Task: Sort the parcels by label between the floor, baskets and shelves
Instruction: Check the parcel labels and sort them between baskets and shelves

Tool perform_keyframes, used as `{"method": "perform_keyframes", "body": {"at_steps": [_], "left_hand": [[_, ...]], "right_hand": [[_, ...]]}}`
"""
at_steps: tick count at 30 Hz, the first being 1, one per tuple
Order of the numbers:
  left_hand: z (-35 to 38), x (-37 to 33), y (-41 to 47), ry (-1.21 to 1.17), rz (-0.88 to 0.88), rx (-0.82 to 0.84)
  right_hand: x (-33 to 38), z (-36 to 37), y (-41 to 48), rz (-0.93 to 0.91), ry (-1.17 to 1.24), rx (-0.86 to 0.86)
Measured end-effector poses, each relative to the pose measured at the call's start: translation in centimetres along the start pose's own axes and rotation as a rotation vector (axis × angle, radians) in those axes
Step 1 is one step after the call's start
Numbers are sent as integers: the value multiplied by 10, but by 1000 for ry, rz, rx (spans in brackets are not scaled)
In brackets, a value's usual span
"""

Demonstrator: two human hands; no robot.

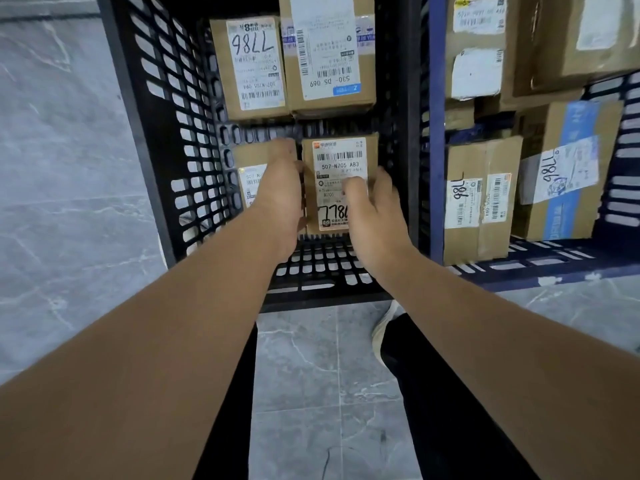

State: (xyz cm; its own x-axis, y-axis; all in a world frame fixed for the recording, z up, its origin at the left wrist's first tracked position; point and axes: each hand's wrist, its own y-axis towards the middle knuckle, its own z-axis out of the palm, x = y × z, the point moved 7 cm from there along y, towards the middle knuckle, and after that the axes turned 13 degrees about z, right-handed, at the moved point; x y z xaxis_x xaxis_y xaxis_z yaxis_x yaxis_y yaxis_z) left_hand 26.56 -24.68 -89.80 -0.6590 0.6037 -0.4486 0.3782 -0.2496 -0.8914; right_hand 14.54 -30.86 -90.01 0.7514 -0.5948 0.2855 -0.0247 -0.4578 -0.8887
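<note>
Inside the black slotted plastic basket (166, 109), left hand (280, 188) and right hand (377, 216) clasp the small brown white-labelled cardboard parcel (341, 161) beside three other boxes (252, 67) lying there; sorting seems partway done.

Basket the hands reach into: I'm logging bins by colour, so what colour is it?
The basket is black, seen best in the head view.

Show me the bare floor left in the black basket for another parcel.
Bare grid runs between the held parcel and the black basket's near rim; a thin strip separates the two parcel rows. The blue basket is packed.
</note>
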Motion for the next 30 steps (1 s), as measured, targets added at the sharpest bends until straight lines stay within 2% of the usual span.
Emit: {"method": "perform_keyframes", "body": {"at_steps": [5,12,17,30], "left_hand": [[7,12,13,-33,-32,-23],[6,12,16,-38,-21,-39],[5,12,11,13,-31,-22],[11,-46,-56,273,176,70]], "right_hand": [[0,3,5,59,-139,22],[-7,5,14,64,-179,64],[2,5,-1,29,-190,-19],[43,-26,-51,-4,113,-15]]}}
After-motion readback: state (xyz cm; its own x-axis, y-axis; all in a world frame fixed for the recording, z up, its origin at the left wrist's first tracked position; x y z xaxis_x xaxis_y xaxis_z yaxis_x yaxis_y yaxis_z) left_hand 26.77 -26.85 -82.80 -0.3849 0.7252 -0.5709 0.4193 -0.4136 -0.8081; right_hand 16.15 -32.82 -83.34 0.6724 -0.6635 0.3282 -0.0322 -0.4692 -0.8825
